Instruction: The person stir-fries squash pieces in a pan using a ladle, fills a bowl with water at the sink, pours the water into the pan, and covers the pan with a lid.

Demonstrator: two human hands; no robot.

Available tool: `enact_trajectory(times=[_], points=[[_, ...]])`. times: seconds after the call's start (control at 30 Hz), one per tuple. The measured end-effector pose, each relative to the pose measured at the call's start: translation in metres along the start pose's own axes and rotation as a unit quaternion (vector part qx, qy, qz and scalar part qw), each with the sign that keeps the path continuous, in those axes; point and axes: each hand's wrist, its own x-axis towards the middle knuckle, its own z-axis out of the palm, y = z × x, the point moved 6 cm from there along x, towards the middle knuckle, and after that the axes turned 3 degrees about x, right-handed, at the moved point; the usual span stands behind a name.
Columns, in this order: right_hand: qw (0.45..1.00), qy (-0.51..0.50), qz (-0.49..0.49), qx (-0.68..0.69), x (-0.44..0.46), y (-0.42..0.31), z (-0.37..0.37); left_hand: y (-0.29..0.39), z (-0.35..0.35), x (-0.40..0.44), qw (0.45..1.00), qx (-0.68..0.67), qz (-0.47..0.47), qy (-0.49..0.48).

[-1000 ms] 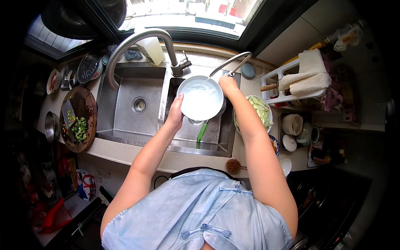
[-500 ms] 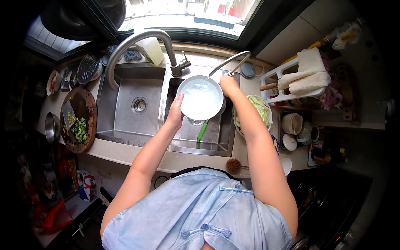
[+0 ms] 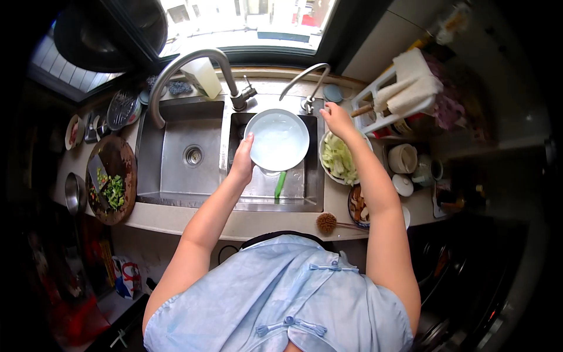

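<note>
My left hand [image 3: 241,158] grips the left rim of a white bowl [image 3: 277,154], which holds clear water. The bowl is held over the right sink basin [image 3: 300,196]. My right hand [image 3: 338,120] is in the air just right of the thin curved tap [image 3: 309,88], its fingers loosely apart with nothing seen in them. No stream shows from that tap's spout. Below the bowl, a green-handled tool [image 3: 280,185] lies in the basin; the bowl hides its upper end.
A large tap [image 3: 193,54] arches over the left basin [image 3: 182,170]. At left, a round chopping board [image 3: 124,158] carries a knife and chopped greens. Right of the sink stand a bowl of sliced pale-green vegetable [image 3: 338,158] and a plate of brown slices [image 3: 358,205]. A round brush [image 3: 326,223] lies in front.
My right hand has come off the thin tap and moved right. Water no longer runs into the bowl. My left hand still holds the bowl, and the view has shifted slightly.
</note>
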Motion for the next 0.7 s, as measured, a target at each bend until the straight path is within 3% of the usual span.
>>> enact_trajectory(times=[0.17,0.33,0.47,0.53,0.6,0.7], points=[[0.987,0.037,0.062,0.143,-0.143,-0.017,-0.101,0.003,0.028,-0.027,0.999,0.025,-0.027,-0.035],[0.943,0.234,0.210,0.108,-0.348,0.010,-0.171,-0.012,0.060,-0.050,0.992,0.050,-0.073,-0.095],[0.823,0.392,0.399,-0.096,-0.519,0.016,-0.224,-0.035,0.081,-0.066,0.981,0.039,-0.107,-0.157],[0.733,0.414,0.517,-0.153,-0.585,0.013,-0.249,-0.044,0.100,-0.082,0.975,0.048,-0.122,-0.182],[0.679,0.420,0.513,-0.315,-0.642,0.028,-0.264,-0.054,0.120,-0.097,0.965,0.056,-0.133,-0.218],[0.640,0.367,0.604,-0.301,-0.696,0.062,-0.277,-0.072,0.147,-0.117,0.961,0.077,-0.143,-0.222]])
